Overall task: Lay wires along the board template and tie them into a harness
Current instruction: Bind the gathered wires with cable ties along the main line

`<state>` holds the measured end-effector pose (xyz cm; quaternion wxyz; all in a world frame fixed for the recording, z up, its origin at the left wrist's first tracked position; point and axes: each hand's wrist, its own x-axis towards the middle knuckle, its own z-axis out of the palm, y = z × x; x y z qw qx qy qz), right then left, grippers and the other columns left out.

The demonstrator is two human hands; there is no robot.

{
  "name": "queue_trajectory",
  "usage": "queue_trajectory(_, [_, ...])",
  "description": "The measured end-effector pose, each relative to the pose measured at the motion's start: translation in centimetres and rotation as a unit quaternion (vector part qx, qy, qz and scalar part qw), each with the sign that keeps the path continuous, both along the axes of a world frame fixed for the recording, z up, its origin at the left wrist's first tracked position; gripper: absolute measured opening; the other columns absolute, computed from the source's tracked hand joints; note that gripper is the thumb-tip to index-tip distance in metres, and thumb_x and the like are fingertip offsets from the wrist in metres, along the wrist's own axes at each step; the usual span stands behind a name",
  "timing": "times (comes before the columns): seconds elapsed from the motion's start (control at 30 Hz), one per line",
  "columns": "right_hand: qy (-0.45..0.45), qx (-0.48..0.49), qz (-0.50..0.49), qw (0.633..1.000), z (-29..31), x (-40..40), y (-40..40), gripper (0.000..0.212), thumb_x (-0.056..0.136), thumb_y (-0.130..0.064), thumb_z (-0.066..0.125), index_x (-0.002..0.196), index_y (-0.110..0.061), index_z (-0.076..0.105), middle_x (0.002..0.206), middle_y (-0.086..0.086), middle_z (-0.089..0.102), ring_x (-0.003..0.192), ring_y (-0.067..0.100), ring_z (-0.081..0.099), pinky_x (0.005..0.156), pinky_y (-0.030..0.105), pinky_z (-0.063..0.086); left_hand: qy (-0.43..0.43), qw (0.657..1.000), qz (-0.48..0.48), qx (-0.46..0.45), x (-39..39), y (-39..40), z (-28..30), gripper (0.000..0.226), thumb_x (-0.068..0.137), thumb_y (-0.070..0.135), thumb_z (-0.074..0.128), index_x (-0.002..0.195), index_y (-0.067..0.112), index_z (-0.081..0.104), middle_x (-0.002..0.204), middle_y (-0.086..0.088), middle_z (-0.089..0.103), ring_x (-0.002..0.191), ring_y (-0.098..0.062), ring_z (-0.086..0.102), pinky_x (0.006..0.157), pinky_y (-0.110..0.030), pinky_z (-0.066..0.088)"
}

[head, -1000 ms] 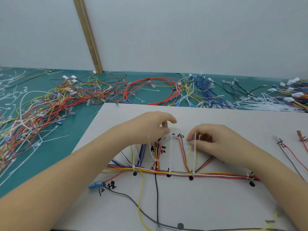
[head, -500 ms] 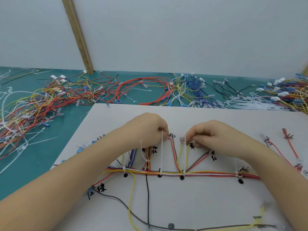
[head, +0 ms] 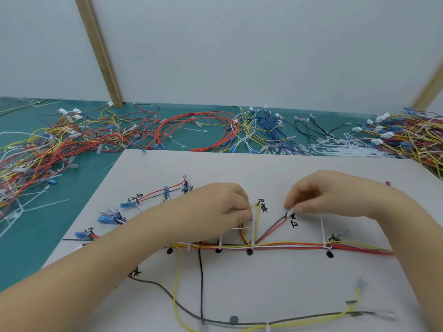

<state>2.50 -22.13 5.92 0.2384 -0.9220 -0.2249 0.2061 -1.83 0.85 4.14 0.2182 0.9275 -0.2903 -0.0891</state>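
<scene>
Here left hand [head: 223, 209] pinches cable tie [head: 253, 232] above trunk bundle [head: 287, 246]; right hand [head: 318, 195] pinches brown-red branch end [head: 288, 212].

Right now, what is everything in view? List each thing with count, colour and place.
template board: one, white, centre.
wire trunk: one bundle, red, yellow, white, across the board.
tied cable ties: several, white, upright on the trunk.
black dots: four, under the trunk.
loose wires: many, mixed colours, on the green table behind and left.
spare cable ties: pile, white, far right.
wooden posts: two, against the wall.
left hand: pinches a wire.
right hand: pinches a wire end.
</scene>
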Motion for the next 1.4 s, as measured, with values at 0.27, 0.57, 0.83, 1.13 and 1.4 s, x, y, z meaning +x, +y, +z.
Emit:
queue_trajectory(0.27, [-0.022, 0.014, -0.013, 1.0, -0.4, -0.1, 0.6, 0.024, 0.079, -0.006, 0.066, 0.069, -0.027, 0.069, 0.066, -0.013, 0.068, 0.058, -0.005, 0.056, 0.062, 0.01, 0.045, 0.094, 0.948, 0.075, -0.294, -1.8, 0.8, 0.2, 0.03, 0.088, 0.037, 0.036, 0.083, 0.032, 0.066, 0.085, 0.009, 0.069, 0.085, 0.0, 0.059, 0.072, -0.011, 0.041])
queue_trajectory(0.57, [0.069, -0.02, -0.106, 0.992, 1.1, -0.3, -1.3, 0.01, 0.088, -0.028, 0.058, 0.097, -0.025, 0.062, 0.089, -0.004, 0.062, 0.07, 0.012, 0.063, 0.063, 0.022, 0.053, 0.123, 0.869, 0.118, -0.464, -2.6, 2.8, 0.0, 0.04, 0.068, 0.052, 0.051, 0.104, 0.043, 0.065, 0.109, 0.008, 0.067, 0.101, -0.011, 0.063, 0.085, -0.027, 0.053])
queue_trajectory(0.83, [0.17, 0.014, -0.026, 0.985, 0.6, -1.3, -3.5, 0.047, 0.081, -0.006, 0.067, 0.115, -0.034, 0.05, 0.072, -0.005, 0.068, 0.065, 0.01, 0.06, 0.064, 0.019, 0.049, 0.139, 0.838, 0.137, -0.51, -3.8, 5.0, -1.1, 0.059, 0.048, 0.064, 0.075, 0.1, 0.037, 0.069, 0.11, 0.004, 0.068, 0.1, -0.014, 0.065, 0.075, -0.016, 0.052])
queue_trajectory(1.13, [0.124, 0.01, -0.016, 0.992, 0.0, -1.6, -3.6, 0.029, 0.081, -0.006, 0.066, 0.101, -0.024, 0.055, 0.074, -0.004, 0.071, 0.057, 0.007, 0.056, 0.058, 0.014, 0.044, 0.046, 0.826, 0.162, -0.539, -5.0, 6.1, -0.3, 0.022, 0.074, 0.026, 0.059, 0.09, 0.031, 0.073, 0.093, 0.002, 0.072, 0.093, -0.017, 0.067, 0.077, -0.02, 0.053])
queue_trajectory(1.4, [-0.057, 0.125, -0.104, 0.985, -0.4, -3.6, -2.6, 0.046, 0.082, -0.023, 0.064, 0.112, -0.051, 0.043, 0.094, -0.011, 0.063, 0.08, 0.001, 0.058, 0.079, 0.022, 0.047, -0.167, 0.885, 0.261, -0.348, -6.9, 5.8, -0.3, 0.02, 0.075, 0.015, 0.05, 0.079, 0.032, 0.059, 0.081, 0.013, 0.063, 0.074, 0.003, 0.054, 0.067, -0.004, 0.039])
